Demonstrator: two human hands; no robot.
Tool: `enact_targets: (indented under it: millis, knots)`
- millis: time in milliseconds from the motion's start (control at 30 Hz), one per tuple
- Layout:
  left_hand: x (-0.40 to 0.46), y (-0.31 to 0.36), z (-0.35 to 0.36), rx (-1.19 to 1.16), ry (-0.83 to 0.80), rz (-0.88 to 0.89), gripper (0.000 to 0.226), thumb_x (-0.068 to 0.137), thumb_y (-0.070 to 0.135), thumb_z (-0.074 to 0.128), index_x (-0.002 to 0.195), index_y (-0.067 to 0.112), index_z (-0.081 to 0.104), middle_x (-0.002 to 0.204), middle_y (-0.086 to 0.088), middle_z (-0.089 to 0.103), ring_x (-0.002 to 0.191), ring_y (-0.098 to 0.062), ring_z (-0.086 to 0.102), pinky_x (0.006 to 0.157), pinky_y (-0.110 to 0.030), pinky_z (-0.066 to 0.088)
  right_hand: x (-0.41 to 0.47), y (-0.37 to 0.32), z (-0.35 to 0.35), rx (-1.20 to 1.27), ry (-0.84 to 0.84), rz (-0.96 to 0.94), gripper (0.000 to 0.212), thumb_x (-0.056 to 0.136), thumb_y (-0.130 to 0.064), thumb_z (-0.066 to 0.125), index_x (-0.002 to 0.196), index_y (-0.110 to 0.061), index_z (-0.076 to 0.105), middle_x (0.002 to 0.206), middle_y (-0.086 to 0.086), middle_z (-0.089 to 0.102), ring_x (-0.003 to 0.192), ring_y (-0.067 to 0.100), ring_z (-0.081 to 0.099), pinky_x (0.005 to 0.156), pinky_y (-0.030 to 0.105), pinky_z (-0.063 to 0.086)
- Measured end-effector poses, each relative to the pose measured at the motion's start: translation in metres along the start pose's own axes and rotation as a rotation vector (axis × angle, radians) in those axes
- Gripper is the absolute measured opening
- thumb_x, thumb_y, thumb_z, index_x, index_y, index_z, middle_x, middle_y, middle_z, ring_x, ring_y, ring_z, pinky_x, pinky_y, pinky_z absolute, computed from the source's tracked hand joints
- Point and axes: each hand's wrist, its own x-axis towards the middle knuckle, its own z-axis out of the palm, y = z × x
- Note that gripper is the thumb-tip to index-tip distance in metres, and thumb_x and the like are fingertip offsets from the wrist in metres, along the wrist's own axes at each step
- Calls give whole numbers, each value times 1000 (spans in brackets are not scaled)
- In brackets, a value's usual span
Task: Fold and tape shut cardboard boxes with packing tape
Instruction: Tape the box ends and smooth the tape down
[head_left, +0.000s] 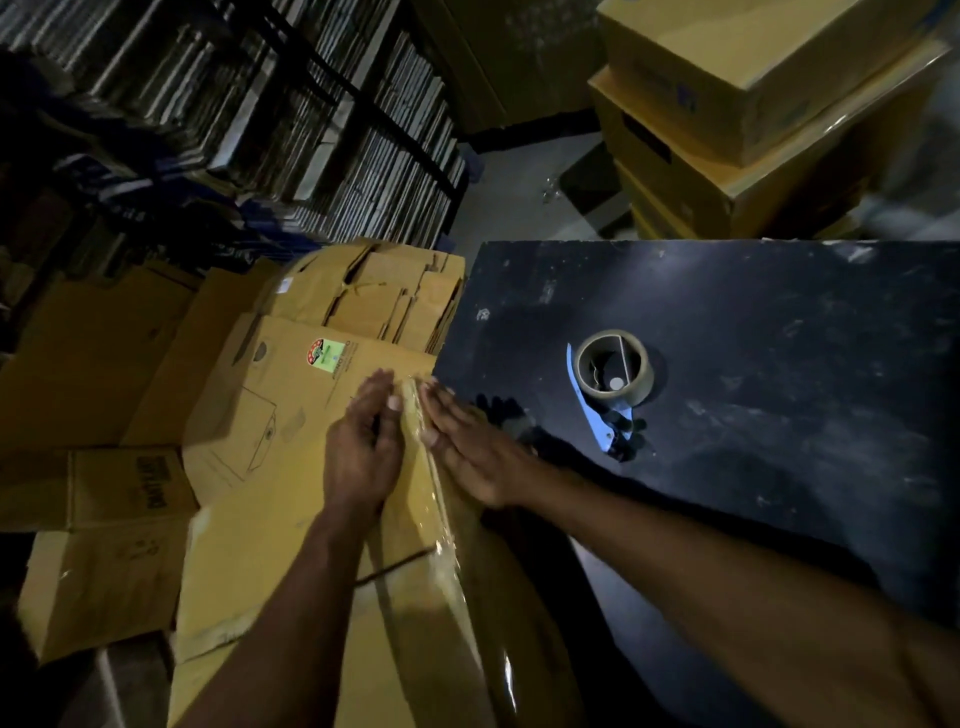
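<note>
A yellow-brown cardboard box (291, 467) lies in front of me at the left edge of a black table (753, 364). A glossy strip of clear packing tape (441, 530) runs along the box's edge. My left hand (361, 452) presses flat on the box just left of the tape, fingers straight. My right hand (467, 447) lies flat on the tape's right side, fingers straight, at the box's corner. A tape dispenser (613, 384) with a brown roll and a blue handle lies on the table, to the right of my hands.
Flattened cardboard boxes (384, 296) are stacked behind the box, and more boxes (104, 545) lie lower left. Taped boxes (727, 104) are piled at the top right. Shelves of stacked flat stock (311, 130) fill the upper left.
</note>
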Motion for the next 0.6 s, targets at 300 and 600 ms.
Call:
enact_targets:
  millis: [300, 600]
  knots:
    - [-103, 9, 1, 66, 1, 52, 57, 116, 50, 41, 168, 27, 42, 174, 10, 38, 164, -7, 28, 132, -57, 30, 0, -6, 0, 57, -97, -57, 77, 110, -65, 29, 171, -31, -5, 178, -8, -10, 162, 6, -12, 133, 36, 2]
    - [-179, 32, -2, 138, -51, 100, 59, 117, 40, 35, 174, 26, 25, 181, 9, 20, 169, -14, 11, 137, -56, 11, -65, 21, 2, 54, -25, -4, 75, 114, -53, 32, 171, -23, -7, 178, -7, -10, 163, 5, -7, 134, 44, 8]
